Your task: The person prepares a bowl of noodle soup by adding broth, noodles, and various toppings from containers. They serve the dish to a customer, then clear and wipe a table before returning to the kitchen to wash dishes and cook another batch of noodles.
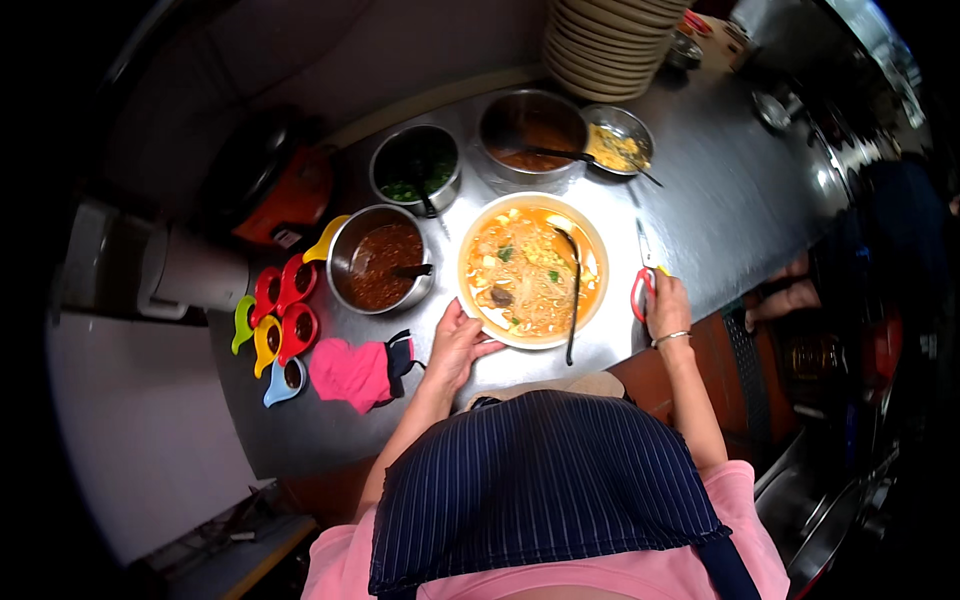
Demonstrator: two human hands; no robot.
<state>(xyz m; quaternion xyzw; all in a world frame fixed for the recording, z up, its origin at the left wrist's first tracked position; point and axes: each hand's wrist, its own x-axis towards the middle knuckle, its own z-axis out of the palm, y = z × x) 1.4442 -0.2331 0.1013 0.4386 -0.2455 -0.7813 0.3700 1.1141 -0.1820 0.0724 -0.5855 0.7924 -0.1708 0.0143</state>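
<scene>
A large pale bowl of orange noodle soup (525,277) stands on a steel table, a black ladle resting in it with its handle over the near rim. My left hand (457,341) grips the bowl's lower left rim, fingers reaching under it. To the right of the bowl, my right hand (667,307) is on the red and yellow handles of a pair of scissors (643,259), whose blades point away from me; whether it lifts them or rests on them is unclear. Left of the bowl is a steel pot of chili sauce (382,266) with a black-handled utensil.
Behind stand a pot of chopped greens (416,169), a pot of reddish-brown sauce (532,135), a bowl of yellow food (619,146) and stacked bowls (611,49). Small colored sauce cups (300,326), a pink cloth item (352,371) and a red cooker (285,195) lie left. Another person's limb (784,304) shows right.
</scene>
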